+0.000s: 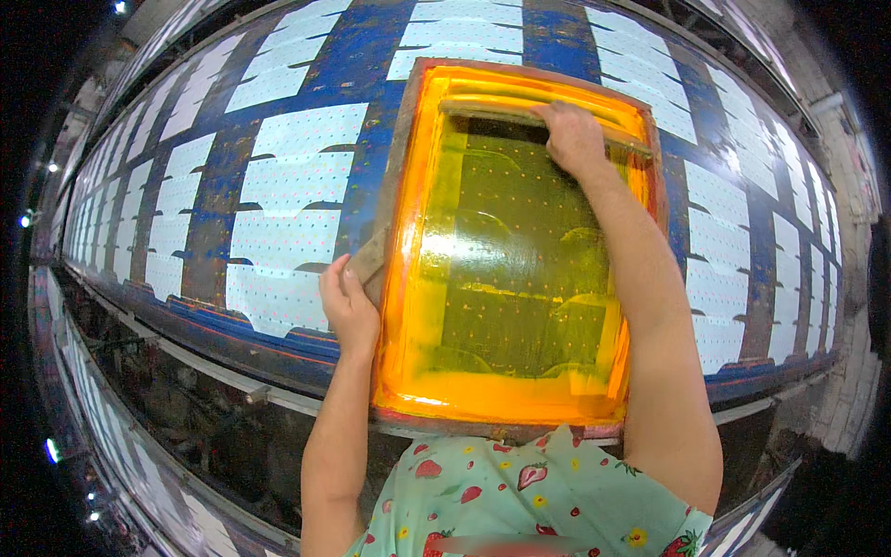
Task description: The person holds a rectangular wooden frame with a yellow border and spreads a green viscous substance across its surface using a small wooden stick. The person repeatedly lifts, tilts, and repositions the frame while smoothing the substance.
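A screen-printing frame (411,230) with orange-yellow edges and a translucent mesh lies on the long table, over the fabric pieces. My right hand (576,139) grips a squeegee (494,111) that spans the mesh near the frame's far end. Dark ink shows along the squeegee's near side. At the frame's left side, my left hand (350,306) holds a wooden handle (369,259) that joins the frame. Pale, dotted fabric pieces (289,223) lie flat to the left of the frame, and more dotted pieces (717,271) lie to its right.
The blue, stained printing table (355,188) runs far to both sides, with rows of pale cut pieces. A metal rail (285,398) follows its near edge, close to my body. Beyond the far edge and behind me, other tables bear similar pale pieces.
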A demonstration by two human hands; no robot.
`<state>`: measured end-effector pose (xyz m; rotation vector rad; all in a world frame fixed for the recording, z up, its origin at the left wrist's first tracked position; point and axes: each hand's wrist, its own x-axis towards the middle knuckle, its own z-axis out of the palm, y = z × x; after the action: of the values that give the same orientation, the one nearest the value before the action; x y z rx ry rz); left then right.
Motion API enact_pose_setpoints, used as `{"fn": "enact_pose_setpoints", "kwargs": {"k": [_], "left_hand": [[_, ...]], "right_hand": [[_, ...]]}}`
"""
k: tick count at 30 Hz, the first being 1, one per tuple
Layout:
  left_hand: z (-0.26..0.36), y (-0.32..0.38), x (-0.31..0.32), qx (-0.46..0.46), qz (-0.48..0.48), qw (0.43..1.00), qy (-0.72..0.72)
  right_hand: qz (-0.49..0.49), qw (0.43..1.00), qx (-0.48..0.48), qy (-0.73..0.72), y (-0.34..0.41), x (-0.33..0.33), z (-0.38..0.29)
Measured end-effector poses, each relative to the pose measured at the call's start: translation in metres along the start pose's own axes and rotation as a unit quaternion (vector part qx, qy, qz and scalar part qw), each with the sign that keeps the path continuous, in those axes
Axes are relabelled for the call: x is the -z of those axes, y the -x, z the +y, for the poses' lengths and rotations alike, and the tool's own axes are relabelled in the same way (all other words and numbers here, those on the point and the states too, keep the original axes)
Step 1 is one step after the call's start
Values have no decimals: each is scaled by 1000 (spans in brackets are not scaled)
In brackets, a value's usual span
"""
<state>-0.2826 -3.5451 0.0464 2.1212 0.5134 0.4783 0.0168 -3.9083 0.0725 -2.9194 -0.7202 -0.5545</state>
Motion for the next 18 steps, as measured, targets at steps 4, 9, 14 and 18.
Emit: {"fn": "enact_pose_setpoints", "kwargs": {"k": [4,9,14,18], "left_hand": [[4,1,0,6,10,1000,-27],[4,1,-1,3,11,999,-49],[3,0,-1,10,7,999,-46],[-1,-2,-3,10,10,999,-47]], "right_hand": [[-46,998,-31,-10,-40,1,24],[-83,994,-66,-18,-61,-7,39],[-148,989,-20,-17,-71,-1,50],[-230,972,-17,-39,-60,23,39]]}}
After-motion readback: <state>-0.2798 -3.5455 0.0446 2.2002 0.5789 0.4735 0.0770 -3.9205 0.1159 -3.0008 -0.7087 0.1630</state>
